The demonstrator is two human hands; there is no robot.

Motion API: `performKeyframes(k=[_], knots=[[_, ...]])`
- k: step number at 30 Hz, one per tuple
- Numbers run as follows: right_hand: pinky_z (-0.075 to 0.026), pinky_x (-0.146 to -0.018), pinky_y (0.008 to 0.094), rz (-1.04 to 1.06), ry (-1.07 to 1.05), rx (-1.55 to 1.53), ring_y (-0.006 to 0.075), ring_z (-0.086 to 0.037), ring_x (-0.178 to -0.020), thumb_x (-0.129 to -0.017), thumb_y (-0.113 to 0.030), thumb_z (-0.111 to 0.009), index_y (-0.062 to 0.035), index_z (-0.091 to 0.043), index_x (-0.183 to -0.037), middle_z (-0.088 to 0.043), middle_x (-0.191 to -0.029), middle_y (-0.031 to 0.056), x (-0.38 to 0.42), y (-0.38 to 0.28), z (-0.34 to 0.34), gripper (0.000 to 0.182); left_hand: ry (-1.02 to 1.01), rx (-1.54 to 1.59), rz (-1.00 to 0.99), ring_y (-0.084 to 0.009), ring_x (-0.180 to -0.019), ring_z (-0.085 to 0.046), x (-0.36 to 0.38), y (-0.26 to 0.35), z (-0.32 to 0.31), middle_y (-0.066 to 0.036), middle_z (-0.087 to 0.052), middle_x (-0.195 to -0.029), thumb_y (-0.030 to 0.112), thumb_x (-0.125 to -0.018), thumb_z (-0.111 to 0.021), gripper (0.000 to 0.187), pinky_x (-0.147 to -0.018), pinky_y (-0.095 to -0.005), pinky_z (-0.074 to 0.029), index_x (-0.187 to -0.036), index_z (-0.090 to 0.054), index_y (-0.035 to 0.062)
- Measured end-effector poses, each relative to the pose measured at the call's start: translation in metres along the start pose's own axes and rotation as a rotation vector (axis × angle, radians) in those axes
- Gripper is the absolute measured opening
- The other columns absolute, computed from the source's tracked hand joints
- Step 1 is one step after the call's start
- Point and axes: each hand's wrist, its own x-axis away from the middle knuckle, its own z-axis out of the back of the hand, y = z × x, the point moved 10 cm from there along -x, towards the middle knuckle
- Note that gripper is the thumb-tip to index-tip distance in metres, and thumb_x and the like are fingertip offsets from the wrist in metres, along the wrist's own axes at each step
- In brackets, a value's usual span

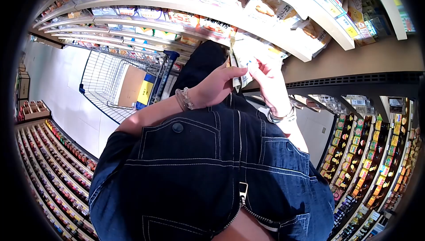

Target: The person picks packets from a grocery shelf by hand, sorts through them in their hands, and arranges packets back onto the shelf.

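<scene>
A pale packet (241, 55), partly washed out by bright light, is upright between my two hands in front of the shelf. My left hand (215, 82) has its thumb and fingers closed on the packet's left side, with a beaded bracelet on that wrist. On the other side, my right hand (271, 82) pinches the packet's right edge with bent fingers. A bracelet (281, 116) circles my right wrist. Print on the packet is too glared to read.
Shelves (274, 26) of bagged goods curve across the top. A wire shopping cart (104, 79) with a cardboard box (130, 86) stands at the left. More stocked shelves (57, 174) fill the lower left, and others (367, 161) the right.
</scene>
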Motion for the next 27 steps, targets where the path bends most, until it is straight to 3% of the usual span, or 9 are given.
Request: performKeyframes(k=[4,8,14,17,19,23,24,26,27], knots=[[-0.043,-0.064,0.0203,-0.105,-0.153,0.284,0.0067,-0.051,-0.071,-0.086,-0.012,-0.053,0.0004,-0.051,-0.112,-0.057,-0.084,0.0021,0.011,0.011,-0.011,0.029,0.011,-0.127,0.035,-0.0123,-0.091,-0.057,0.004,-0.004,0.004,-0.003,-0.058,-0.098,0.013,-0.084,-0.052,0.023,-0.079,-0.0264,-0.047,-0.105,-0.051,0.0048],[-0.041,-0.056,0.0204,0.209,-0.207,0.775,0.0057,-0.051,-0.061,-0.084,-0.009,-0.052,0.0002,-0.052,-0.112,-0.057,-0.071,0.0049,0.017,-0.032,-0.025,0.030,0.027,-0.140,0.051,-0.0098,-0.080,-0.058,0.006,-0.006,0.005,-0.003,-0.059,-0.091,0.009,-0.081,-0.057,0.021,-0.071,-0.0236,-0.048,-0.102,-0.054,0.0046],[-0.038,-0.054,0.0211,0.070,-0.040,0.765,0.0057,-0.045,-0.057,-0.082,-0.007,-0.053,-0.0025,-0.048,-0.119,-0.051,-0.067,0.0033,0.021,-0.061,-0.006,0.037,-0.074,-0.382,0.227,-0.0119,-0.085,-0.059,0.020,-0.018,-0.003,-0.006,-0.060,-0.096,0.002,-0.076,-0.057,0.034,-0.076,-0.0265,-0.049,-0.109,-0.050,0.0037],[-0.042,-0.072,0.0295,0.626,-0.151,1.057,0.0198,-0.056,-0.076,-0.082,-0.008,-0.051,-0.0039,-0.050,-0.117,-0.057,-0.095,0.0107,0.026,-0.081,-0.030,0.035,-0.129,-0.329,0.254,-0.0120,-0.085,-0.059,0.019,-0.025,-0.004,-0.006,-0.060,-0.096,0.002,-0.074,-0.060,0.037,-0.076,-0.0260,-0.048,-0.110,-0.050,0.0032],[-0.039,-0.085,0.0368,0.630,-0.373,1.058,0.0317,-0.056,-0.090,-0.086,-0.016,-0.042,-0.0027,-0.051,-0.114,-0.057,-0.106,0.0152,0.025,-0.079,-0.048,0.033,-0.158,-0.316,0.250,-0.0124,-0.087,-0.058,0.017,-0.028,-0.006,-0.006,-0.060,-0.098,0.003,-0.072,-0.062,0.038,-0.079,-0.0256,-0.047,-0.109,-0.051,0.0031],[-0.047,-0.075,0.0330,0.323,-0.671,0.619,0.0289,-0.059,-0.086,-0.077,-0.024,-0.047,0.0002,-0.053,-0.111,-0.059,-0.099,0.0170,0.022,-0.059,-0.061,0.043,-0.325,-0.181,0.396,-0.0133,-0.091,-0.054,0.032,-0.033,-0.035,-0.006,-0.059,-0.096,0.010,-0.073,-0.061,0.027,-0.083,-0.0262,-0.042,-0.099,-0.056,0.0035],[-0.047,-0.076,0.0336,0.494,-0.734,0.938,0.0282,-0.059,-0.091,-0.073,-0.023,-0.049,0.0011,-0.053,-0.111,-0.059,-0.097,0.0165,0.027,-0.063,-0.074,0.045,-0.330,-0.245,0.416,-0.0127,-0.092,-0.053,0.031,-0.042,-0.026,-0.005,-0.057,-0.098,0.008,-0.073,-0.062,0.029,-0.081,-0.0257,-0.042,-0.101,-0.055,0.0036],[-0.049,-0.073,0.0316,0.563,-0.746,0.900,0.0259,-0.061,-0.085,-0.076,-0.019,-0.048,-0.0004,-0.051,-0.114,-0.059,-0.098,0.0172,0.029,-0.065,-0.072,0.043,-0.450,-0.383,0.360,-0.0124,-0.094,-0.052,0.027,-0.046,-0.028,-0.006,-0.057,-0.099,0.007,-0.072,-0.063,0.032,-0.083,-0.0256,-0.042,-0.103,-0.054,0.0035],[-0.050,-0.070,0.0300,0.395,-0.766,0.840,0.0235,-0.062,-0.079,-0.078,-0.017,-0.047,-0.0018,-0.048,-0.118,-0.058,-0.099,0.0181,0.024,-0.057,-0.065,0.043,-0.472,-0.401,0.331,-0.0122,-0.095,-0.052,0.025,-0.045,-0.031,-0.005,-0.057,-0.100,0.006,-0.072,-0.063,0.033,-0.083,-0.0255,-0.042,-0.103,-0.053,0.0035]])
